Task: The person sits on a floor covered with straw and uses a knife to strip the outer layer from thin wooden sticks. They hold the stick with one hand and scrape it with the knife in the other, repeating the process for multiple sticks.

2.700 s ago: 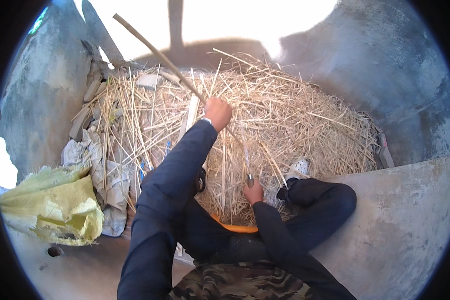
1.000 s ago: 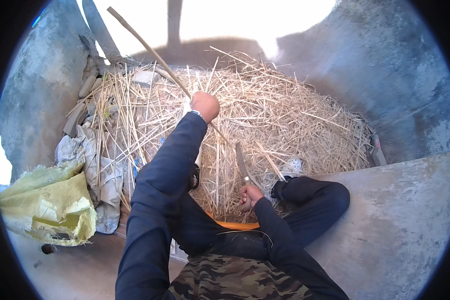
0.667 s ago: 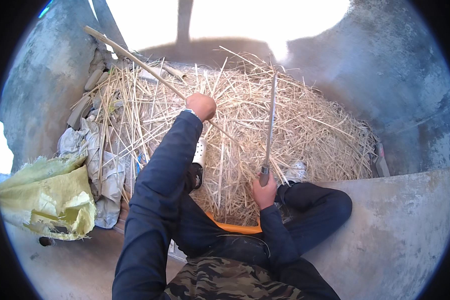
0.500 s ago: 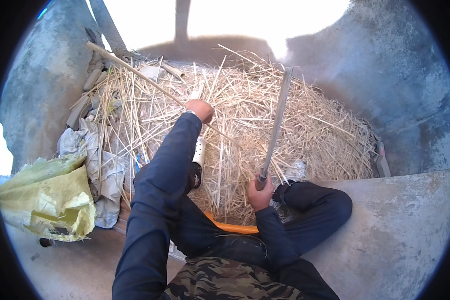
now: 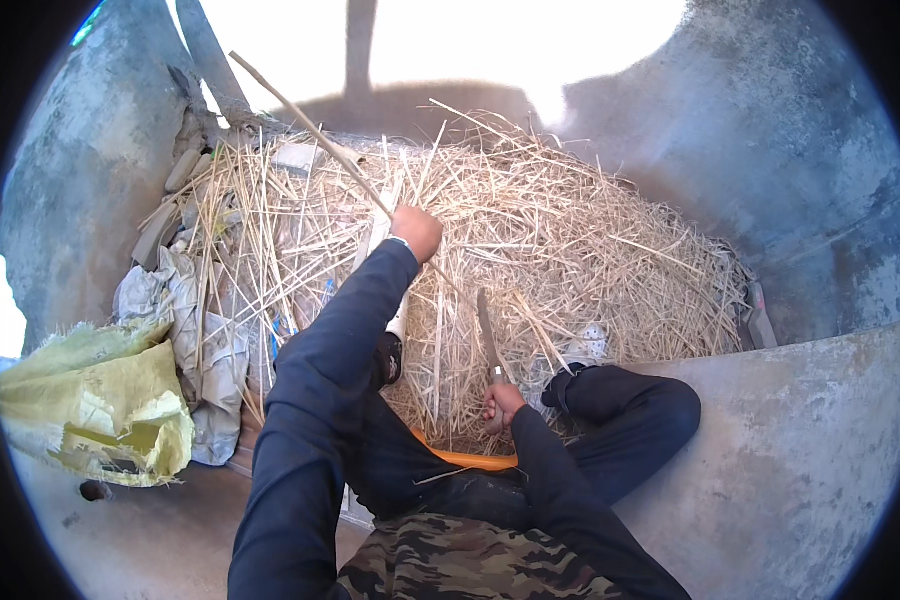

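My left hand [image 5: 418, 233] is closed round a long pale stick [image 5: 295, 112], out in front of me over the straw. From the fist the stick slants up to the far left, and its thin lower end runs down toward the knife. My right hand [image 5: 504, 402] grips the handle of a long-bladed knife [image 5: 489, 335], close to my lap. Its dark blade points away from me and a little left, with the tip near the stick's lower end. Whether blade and stick touch, I cannot tell.
A broad heap of straw and split strips [image 5: 560, 220] covers the floor ahead. A torn yellow-green sack [image 5: 120, 400] and a crumpled grey sheet [image 5: 215, 390] lie at left. My legs are bent around an orange curved edge [image 5: 475, 461]. Concrete walls [image 5: 790, 150] enclose the space.
The knife blade has swung down and left from its raised position on the right. My left hand has shifted slightly right and down, and the stick now stands steeper.
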The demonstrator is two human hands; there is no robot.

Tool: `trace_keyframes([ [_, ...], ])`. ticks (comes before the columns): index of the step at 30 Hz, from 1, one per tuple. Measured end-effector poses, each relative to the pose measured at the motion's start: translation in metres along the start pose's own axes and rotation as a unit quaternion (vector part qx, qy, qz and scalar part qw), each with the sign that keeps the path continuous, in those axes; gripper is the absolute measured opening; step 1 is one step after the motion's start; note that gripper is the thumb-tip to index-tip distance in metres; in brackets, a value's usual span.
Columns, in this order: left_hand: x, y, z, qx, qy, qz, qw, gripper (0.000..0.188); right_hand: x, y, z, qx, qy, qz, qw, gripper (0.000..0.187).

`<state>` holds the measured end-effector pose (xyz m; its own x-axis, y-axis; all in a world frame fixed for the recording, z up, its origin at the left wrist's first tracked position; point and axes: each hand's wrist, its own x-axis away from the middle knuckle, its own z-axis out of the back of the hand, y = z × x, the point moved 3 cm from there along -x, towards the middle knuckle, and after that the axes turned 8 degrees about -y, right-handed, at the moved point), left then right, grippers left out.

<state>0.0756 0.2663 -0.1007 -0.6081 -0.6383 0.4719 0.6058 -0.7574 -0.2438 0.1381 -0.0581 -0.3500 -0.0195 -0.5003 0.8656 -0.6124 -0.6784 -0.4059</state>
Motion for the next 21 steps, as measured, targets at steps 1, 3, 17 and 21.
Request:
trace_keyframes([
  [1, -0.002, 0.005, -0.008, -0.003, 0.035, -0.006, 0.999, 0.017, 0.001, -0.004, -0.005, -0.070, -0.050, -0.022, 0.996, 0.006],
  [3, -0.007, 0.016, -0.016, -0.023, 0.082, -0.024, 0.996, 0.015, 0.012, -0.018, -0.010, 0.064, -0.010, 0.037, 0.997, 0.006],
  [17, 0.038, -0.002, 0.041, 0.015, 0.155, -0.009, 0.988, 0.013, 0.105, -0.094, -0.058, 0.270, 0.164, 0.436, 0.843, 0.023],
  [21, 0.025, -0.003, 0.024, 0.030, 0.178, 0.009, 0.984, 0.013, 0.102, -0.089, -0.060, 0.283, 0.196, 0.429, 0.835, 0.020],
])
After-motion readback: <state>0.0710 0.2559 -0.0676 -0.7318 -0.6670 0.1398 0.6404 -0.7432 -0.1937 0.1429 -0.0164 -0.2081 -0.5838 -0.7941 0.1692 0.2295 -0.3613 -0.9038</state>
